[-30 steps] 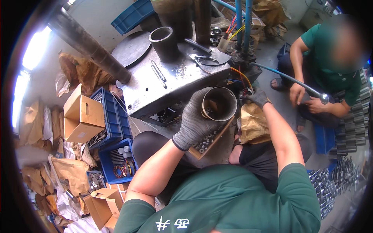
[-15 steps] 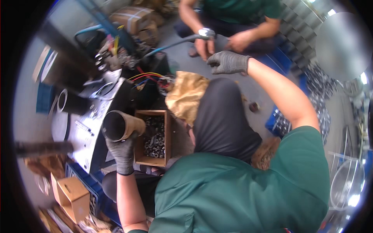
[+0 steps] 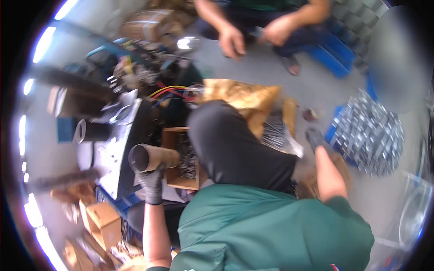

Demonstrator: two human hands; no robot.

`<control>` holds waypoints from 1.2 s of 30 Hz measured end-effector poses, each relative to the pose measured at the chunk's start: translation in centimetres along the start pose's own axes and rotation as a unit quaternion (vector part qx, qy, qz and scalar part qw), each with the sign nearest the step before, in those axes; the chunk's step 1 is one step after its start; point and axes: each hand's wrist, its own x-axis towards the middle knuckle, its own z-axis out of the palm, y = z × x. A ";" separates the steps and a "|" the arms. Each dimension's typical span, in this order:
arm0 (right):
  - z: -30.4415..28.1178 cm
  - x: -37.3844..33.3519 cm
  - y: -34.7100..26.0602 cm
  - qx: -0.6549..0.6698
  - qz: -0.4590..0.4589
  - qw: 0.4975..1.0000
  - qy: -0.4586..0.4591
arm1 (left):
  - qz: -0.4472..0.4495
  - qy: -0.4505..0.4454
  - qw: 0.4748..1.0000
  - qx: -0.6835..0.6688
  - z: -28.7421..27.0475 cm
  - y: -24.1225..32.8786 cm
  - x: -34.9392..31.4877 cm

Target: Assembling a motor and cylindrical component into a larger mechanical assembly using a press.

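Observation:
My left hand (image 3: 152, 186), in a grey knit glove, is wrapped round a tan, open-ended tube (image 3: 159, 157) with a dark inside. The tube lies on its side, one end over a wooden box (image 3: 184, 182) of small metal parts. On the right, my right hand (image 3: 314, 137), also gloved, reaches low toward the floor. Its fingers are blurred, so I cannot see whether they grip anything. Just right of it sits a large heap of shiny metal pieces (image 3: 373, 135). Left of it is an opened yellow-brown sack (image 3: 242, 97), with thin metal rods (image 3: 275, 133) beside it.
A metal work surface (image 3: 118, 153) with dark cylinders and colored wires (image 3: 169, 89) stands at the left. Opposite me a co-worker's hands (image 3: 233, 43) hang over the floor, near a blue crate (image 3: 334, 56). Cardboard boxes (image 3: 104, 217) are at lower left.
My right hand has swung from near the co-worker's hands down toward the floor by the metal heap. The view has shifted, uncovering the sack and rods. My left hand still holds the tube.

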 end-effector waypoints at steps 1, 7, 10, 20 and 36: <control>2.7 -1.3 -1.1 -0.029 -0.004 0.998 -0.052 | -0.001 -0.004 1.000 0.023 -1.0 1.5 -0.7; 4.4 0.2 -7.3 0.045 -0.182 0.976 -0.111 | 0.037 -0.013 0.998 0.043 0.2 5.7 -0.6; 4.7 -3.2 -21.8 0.120 -0.351 0.923 -0.100 | -0.009 0.002 0.999 -0.038 -1.1 5.0 -1.4; 15.5 -26.0 -61.8 0.008 -0.753 0.556 -0.353 | 0.028 0.027 0.997 -0.063 -5.3 4.8 -1.6; 44.3 -22.8 -49.4 -0.544 -0.508 0.336 -0.577 | 0.116 0.276 0.903 -0.308 -15.1 5.0 -2.1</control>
